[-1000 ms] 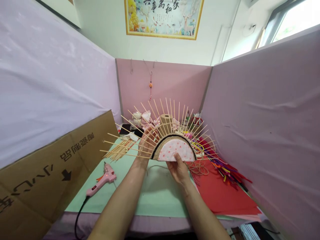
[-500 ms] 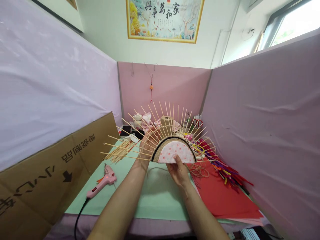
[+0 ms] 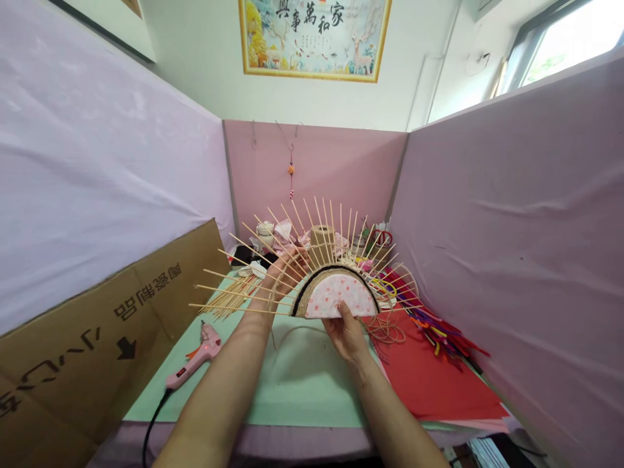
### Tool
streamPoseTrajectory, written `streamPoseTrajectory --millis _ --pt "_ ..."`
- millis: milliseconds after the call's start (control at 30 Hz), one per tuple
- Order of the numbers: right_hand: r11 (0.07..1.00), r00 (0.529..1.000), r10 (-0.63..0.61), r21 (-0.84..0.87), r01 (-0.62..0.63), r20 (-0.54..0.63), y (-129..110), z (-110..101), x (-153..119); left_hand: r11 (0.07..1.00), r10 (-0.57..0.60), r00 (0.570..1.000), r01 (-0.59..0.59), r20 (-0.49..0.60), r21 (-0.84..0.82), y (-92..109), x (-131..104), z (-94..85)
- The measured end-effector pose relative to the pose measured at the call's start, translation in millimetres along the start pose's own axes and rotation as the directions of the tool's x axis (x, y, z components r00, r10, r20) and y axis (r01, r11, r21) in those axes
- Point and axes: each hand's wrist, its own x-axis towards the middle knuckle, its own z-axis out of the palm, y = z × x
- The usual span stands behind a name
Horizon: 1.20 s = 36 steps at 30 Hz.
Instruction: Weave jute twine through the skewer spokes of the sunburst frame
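A half-round fan-like piece (image 3: 341,296) has a white face with small pink spots and a black cord along its curved edge. Thin wooden sticks (image 3: 244,278) spread outward from it, with twine (image 3: 273,286) running across them in an arc. My right hand (image 3: 347,333) grips the straight lower edge, thumb on the spotted face and fingers behind. Among the left-hand sticks, partly behind them, my left hand (image 3: 285,270) has its fingers bent together at the twine; the sticks hide part of its grip.
A pink glue gun (image 3: 197,357) with a black cable lies at left, before a cardboard panel (image 3: 97,351). Loose sticks (image 3: 229,296) lie behind it. Red sheets (image 3: 433,383) and coloured pipe cleaners (image 3: 439,331) are at right. A twine roll (image 3: 322,239) stands at the back.
The whole scene has shifted slightly left in view. My left hand has moved a little up along the sticks, its fingers more visible. My right hand keeps its hold.
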Motion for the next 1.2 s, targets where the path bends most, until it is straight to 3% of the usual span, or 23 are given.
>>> streamPoseTrajectory --millis 267,467,600,667,800,1067,1200 --pt "1.000 0.999 0.021 0.012 -0.021 -0.027 -3 2 -3 0.994 0.104 0.995 -0.104 -0.009 -0.036 -9 -2 -0.7" --pt "1.000 0.999 -0.016 0.018 0.017 -0.031 -5 4 -2 0.995 0.100 0.995 -0.100 -0.032 -0.001 -1 -12 2.3" --pt "0.998 0.997 -0.066 0.021 0.067 -0.050 -8 4 -1 0.994 0.085 0.991 -0.078 -0.105 0.074 7 -39 -14.1" --pt "0.996 0.994 -0.092 0.016 0.093 -0.058 -10 3 0 0.980 0.009 0.990 0.020 -0.144 0.200 8 -59 -26.9" --pt "0.994 0.991 -0.105 0.012 0.107 -0.080 -11 1 1 0.957 -0.059 0.980 0.110 -0.189 0.268 5 -94 -45.2" --pt "0.993 0.991 -0.114 -0.008 0.114 -0.065 -10 -3 3 0.967 0.052 0.981 -0.002 -0.186 0.256 4 -110 -36.9" --pt "0.992 0.989 -0.122 0.000 0.123 -0.080 -9 -3 4 0.936 0.188 0.952 -0.099 -0.242 0.337 -4 -109 -32.9"
